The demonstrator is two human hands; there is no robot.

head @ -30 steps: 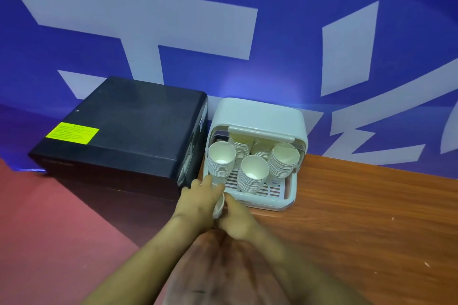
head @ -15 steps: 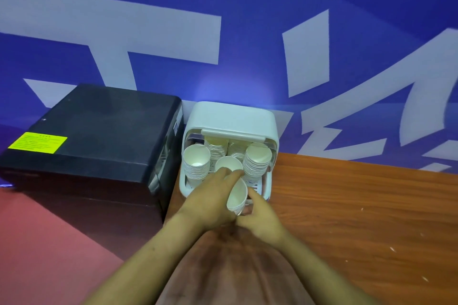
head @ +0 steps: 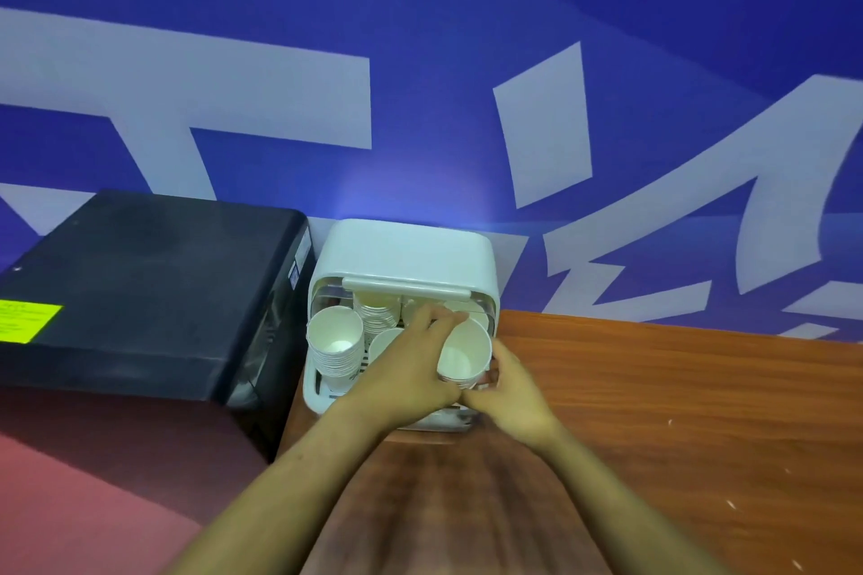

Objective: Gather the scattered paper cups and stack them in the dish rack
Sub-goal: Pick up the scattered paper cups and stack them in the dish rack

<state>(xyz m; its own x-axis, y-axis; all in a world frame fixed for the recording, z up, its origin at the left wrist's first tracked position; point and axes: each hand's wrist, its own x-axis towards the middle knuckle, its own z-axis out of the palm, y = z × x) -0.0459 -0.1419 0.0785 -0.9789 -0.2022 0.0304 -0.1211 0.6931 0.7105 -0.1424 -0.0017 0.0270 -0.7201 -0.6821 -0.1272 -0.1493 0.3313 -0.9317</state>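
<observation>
You are lowering a paper cup (head: 462,355) onto the front-right stack in the dish rack (head: 401,247), left hand (head: 411,369) grasping its side, right hand (head: 509,392) pinching its base; next, seat it squarely.

Wooden tabletop (head: 677,411), reddish-brown with visible grain, running rightward along a blue wall. Standing at its left end, against the wall: white plastic dish rack (head: 401,250) with a domed top and open front, holding stacks of white paper cups (head: 335,348). Scattered over the bare wood to the right: a few tiny pale specks (head: 731,504), too small to identify. Just beside the tabletop's left edge, touching or nearly touching the rack: a black box-shaped unit (head: 140,289), apparently standing on the red floor (head: 84,504).
</observation>
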